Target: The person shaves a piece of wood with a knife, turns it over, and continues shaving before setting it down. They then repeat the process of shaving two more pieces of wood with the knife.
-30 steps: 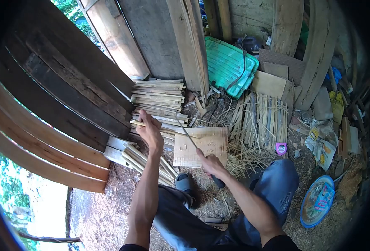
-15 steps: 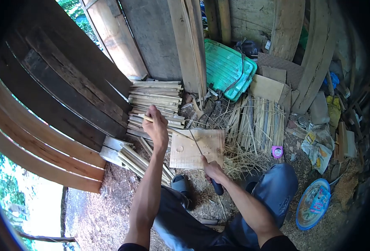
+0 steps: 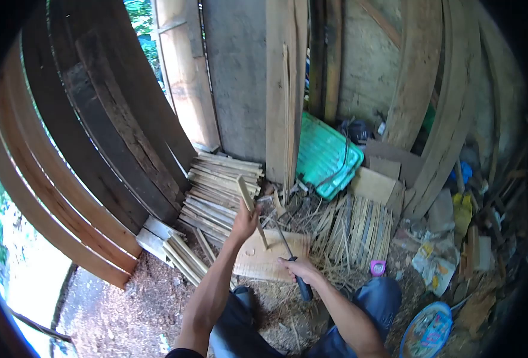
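Note:
My left hand (image 3: 245, 223) is wrapped round a pale wooden or bamboo strip (image 3: 243, 191) that tilts upward, its lower end reaching down over the flat wooden board (image 3: 264, 264). In my right hand (image 3: 299, 270) is a knife (image 3: 284, 240), gripped by its dark handle near the board's right front edge. The thin blade points up and away, slanting left across the board, a short way right of the strip's lower end. A curved mark shows on the board's left part.
Stacked strips (image 3: 223, 179) lie behind left, with more strips (image 3: 183, 256) nearer. Another bundle (image 3: 359, 230) lies right, beside a pink tape measure (image 3: 377, 268) and shavings. A green plastic lid (image 3: 329, 156) leans at the back. A blue-rimmed basin (image 3: 404, 341) sits front right.
The strip has swung from nearly level to upright over the board as my left hand turned. My right hand still holds the knife. The view has tipped upward.

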A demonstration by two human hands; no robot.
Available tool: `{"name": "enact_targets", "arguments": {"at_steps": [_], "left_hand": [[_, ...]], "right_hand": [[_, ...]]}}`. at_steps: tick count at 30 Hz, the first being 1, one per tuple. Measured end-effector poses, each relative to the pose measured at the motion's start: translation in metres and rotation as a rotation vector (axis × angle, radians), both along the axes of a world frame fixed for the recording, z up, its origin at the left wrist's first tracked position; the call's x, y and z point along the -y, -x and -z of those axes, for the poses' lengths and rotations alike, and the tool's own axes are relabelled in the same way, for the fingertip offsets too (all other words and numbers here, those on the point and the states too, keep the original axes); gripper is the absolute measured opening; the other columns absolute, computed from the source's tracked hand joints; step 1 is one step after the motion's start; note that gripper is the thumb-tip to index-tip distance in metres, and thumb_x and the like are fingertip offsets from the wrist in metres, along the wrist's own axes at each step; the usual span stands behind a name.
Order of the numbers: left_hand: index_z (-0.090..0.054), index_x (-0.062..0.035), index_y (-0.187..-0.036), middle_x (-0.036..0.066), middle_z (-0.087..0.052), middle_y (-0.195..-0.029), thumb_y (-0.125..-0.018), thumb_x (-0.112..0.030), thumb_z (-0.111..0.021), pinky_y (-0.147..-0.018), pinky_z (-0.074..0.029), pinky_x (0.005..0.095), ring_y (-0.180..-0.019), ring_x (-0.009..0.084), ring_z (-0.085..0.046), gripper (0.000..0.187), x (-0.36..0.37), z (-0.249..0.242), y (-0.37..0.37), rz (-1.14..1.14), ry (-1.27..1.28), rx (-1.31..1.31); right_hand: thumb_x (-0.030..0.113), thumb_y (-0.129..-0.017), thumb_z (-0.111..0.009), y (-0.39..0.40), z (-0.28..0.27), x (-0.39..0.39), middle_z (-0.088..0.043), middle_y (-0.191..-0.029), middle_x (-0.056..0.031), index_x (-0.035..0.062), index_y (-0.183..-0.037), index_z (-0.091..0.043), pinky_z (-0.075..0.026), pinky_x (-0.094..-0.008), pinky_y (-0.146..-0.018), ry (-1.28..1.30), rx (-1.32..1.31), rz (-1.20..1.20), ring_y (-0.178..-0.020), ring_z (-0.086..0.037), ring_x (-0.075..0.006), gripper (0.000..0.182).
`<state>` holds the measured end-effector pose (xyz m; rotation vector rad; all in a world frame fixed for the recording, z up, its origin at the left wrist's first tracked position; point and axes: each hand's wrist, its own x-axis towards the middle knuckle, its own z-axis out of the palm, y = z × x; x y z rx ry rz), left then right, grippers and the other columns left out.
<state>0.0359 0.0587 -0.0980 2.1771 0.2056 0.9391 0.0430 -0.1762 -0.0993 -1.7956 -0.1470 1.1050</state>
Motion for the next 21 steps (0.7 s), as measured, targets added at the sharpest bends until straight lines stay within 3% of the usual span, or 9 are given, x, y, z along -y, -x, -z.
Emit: {"name": "enact_targets", "arguments": {"at_steps": [2, 5, 8, 11, 12, 15, 17, 18, 21], "left_hand": [[-0.025, -0.0024, -0.121, 0.024, -0.057, -0.084, -0.090, -0.022, -0.051, -0.063, -0.045, 0.0446, -0.076, 0.0376, -0.060, 0.045, -0.007, 0.021, -0.005, 0.061, 0.066, -0.226], [-0.022, -0.0027, -0.124, 0.020, -0.057, -0.077, -0.090, -0.022, -0.052, -0.060, -0.046, 0.0435, -0.069, 0.0344, -0.060, 0.050, 0.009, -0.009, -0.003, 0.253, 0.062, -0.323], [-0.026, -0.0069, -0.122, 0.013, -0.057, -0.069, -0.091, -0.025, -0.052, -0.055, -0.046, 0.0396, -0.060, 0.0284, -0.059, 0.045, 0.035, -0.025, -0.002, 0.348, 0.085, -0.388], [-0.035, -0.0088, -0.113, 0.009, -0.055, -0.062, -0.092, -0.030, -0.051, -0.050, -0.043, 0.0376, -0.054, 0.0252, -0.057, 0.034, 0.064, -0.049, 0.009, 0.373, 0.168, -0.444], [-0.038, -0.0080, -0.109, 0.010, -0.055, -0.061, -0.092, -0.031, -0.051, -0.049, -0.042, 0.0382, -0.053, 0.0251, -0.057, 0.032, 0.072, -0.057, 0.012, 0.371, 0.078, -0.453], [-0.045, -0.0065, -0.098, 0.008, -0.051, -0.057, -0.091, -0.033, -0.053, -0.047, -0.039, 0.0373, -0.050, 0.0208, -0.054, 0.028, 0.083, -0.062, 0.005, 0.396, -0.078, -0.381], [-0.049, -0.0053, -0.093, 0.006, -0.049, -0.055, -0.090, -0.034, -0.053, -0.045, -0.038, 0.0352, -0.047, 0.0164, -0.050, 0.029, 0.086, -0.071, 0.004, 0.516, 0.167, -0.484], [-0.051, -0.0051, -0.092, 0.005, -0.048, -0.055, -0.090, -0.034, -0.053, -0.045, -0.038, 0.0320, -0.047, 0.0131, -0.046, 0.029, 0.088, -0.075, 0.004, 0.547, 0.142, -0.487], [-0.055, -0.0065, -0.098, 0.005, -0.050, -0.056, -0.090, -0.033, -0.053, -0.047, -0.040, 0.0301, -0.048, 0.0150, -0.049, 0.028, 0.097, -0.090, 0.009, 0.534, 0.147, -0.628]], "right_hand": [[0.025, -0.079, -0.071, -0.019, -0.039, -0.002, -0.046, -0.052, -0.0005, 0.0032, -0.067, -0.050, -0.039, -0.0262, -0.039, -0.031, 0.088, 0.006, -0.041, -0.045, -0.0101, 0.032], [0.025, -0.082, -0.067, -0.044, -0.105, 0.004, -0.061, -0.063, -0.0101, -0.0060, -0.078, -0.059, -0.042, -0.0270, -0.040, -0.103, 0.247, 0.006, -0.043, -0.051, -0.0110, 0.032], [0.031, -0.083, -0.065, -0.073, -0.112, 0.022, -0.067, -0.089, -0.0173, -0.0105, -0.100, -0.057, -0.046, -0.0266, -0.047, -0.383, 0.321, 0.019, -0.048, -0.055, -0.0114, 0.045], [0.031, -0.083, -0.065, -0.070, -0.125, 0.031, -0.065, -0.099, -0.0187, -0.0101, -0.107, -0.054, -0.046, -0.0256, -0.050, -0.530, 0.354, 0.169, -0.052, -0.056, -0.0111, 0.049], [0.029, -0.085, -0.064, -0.071, -0.126, 0.033, -0.062, -0.104, -0.0197, -0.0109, -0.112, -0.051, -0.047, -0.0252, -0.052, -0.626, 0.301, 0.219, -0.055, -0.057, -0.0115, 0.050], [0.027, -0.083, -0.066, -0.078, -0.118, 0.033, -0.064, -0.093, -0.0170, -0.0098, -0.104, -0.054, -0.047, -0.0254, -0.053, -0.670, 0.312, 0.353, -0.061, -0.059, -0.0136, 0.044], [0.023, -0.082, -0.068, -0.082, -0.113, 0.038, -0.063, -0.084, -0.0126, -0.0084, -0.100, -0.057, -0.047, -0.0234, -0.051, -0.638, 0.311, 0.422, -0.060, -0.060, -0.0128, 0.038], [0.018, -0.081, -0.069, -0.086, -0.114, 0.039, -0.063, -0.076, -0.0082, -0.0071, -0.096, -0.060, -0.048, -0.0214, -0.050, -0.619, 0.327, 0.477, -0.059, -0.061, -0.0121, 0.031], [0.016, -0.081, -0.068, -0.091, -0.121, 0.047, -0.063, -0.073, -0.0086, -0.0054, -0.090, -0.061, -0.048, -0.0213, -0.049, -0.514, 0.260, 0.486, -0.058, -0.061, -0.0126, 0.025]]}}
